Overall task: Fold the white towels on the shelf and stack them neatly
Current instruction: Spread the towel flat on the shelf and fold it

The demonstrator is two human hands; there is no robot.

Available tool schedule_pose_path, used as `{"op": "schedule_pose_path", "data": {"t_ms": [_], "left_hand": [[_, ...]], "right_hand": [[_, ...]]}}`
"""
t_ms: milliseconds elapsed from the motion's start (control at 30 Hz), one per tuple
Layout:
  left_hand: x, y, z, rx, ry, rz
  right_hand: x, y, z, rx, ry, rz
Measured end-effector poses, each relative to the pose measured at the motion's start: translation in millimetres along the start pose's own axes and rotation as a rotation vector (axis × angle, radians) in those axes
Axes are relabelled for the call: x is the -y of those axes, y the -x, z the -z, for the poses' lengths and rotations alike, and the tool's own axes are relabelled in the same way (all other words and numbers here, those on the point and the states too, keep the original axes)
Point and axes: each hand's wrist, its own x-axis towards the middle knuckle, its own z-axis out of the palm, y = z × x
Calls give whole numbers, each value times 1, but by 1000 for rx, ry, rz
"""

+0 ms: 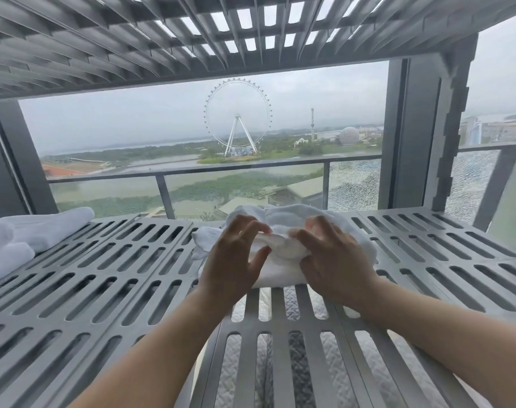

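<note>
- A crumpled towel (283, 248) is laid at the middle of a slatted shelf (103, 278), towards its far edge.
- The left hand (236, 260) and right hand (336, 260) are placed on the towel, side by side.
- More towels (24, 237) are piled at the shelf's left end, well apart.
- An upper shelf (162, 39) is set overhead; a railing (221, 172) is seen behind.
</note>
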Motion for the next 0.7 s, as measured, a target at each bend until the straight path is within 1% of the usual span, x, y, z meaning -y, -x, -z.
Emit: {"op": "schedule_pose_path", "data": {"t_ms": [100,167,233,300,400,467,500,533,600,667,700], "left_hand": [[0,0,-1,8,1,1],[0,1,-2,17,-7,-1],[1,1,-3,19,-28,-21],[1,1,-4,34,-29,-33],[3,3,-10,99,-6,-19],[3,6,-15,179,7,24],[3,7,-16,228,6,42],[4,8,-17,280,-4,49],[5,7,-17,368,-43,33],[5,7,-16,438,-70,12],[5,6,-17,467,-75,6]], "right_hand": [[-8,-2,-3,149,16,-18],[-9,-6,-2,176,-34,-9],[-8,-11,4,119,-54,-3],[-10,-17,16,7,-29,7],[-18,-27,30,-159,110,6],[-27,-31,34,-182,238,-15],[-31,-32,33,-154,301,-24],[-36,-32,31,-88,365,-31],[-47,-28,21,105,433,-8],[-54,-22,14,293,339,4],[-55,-19,13,338,268,-15]]}}
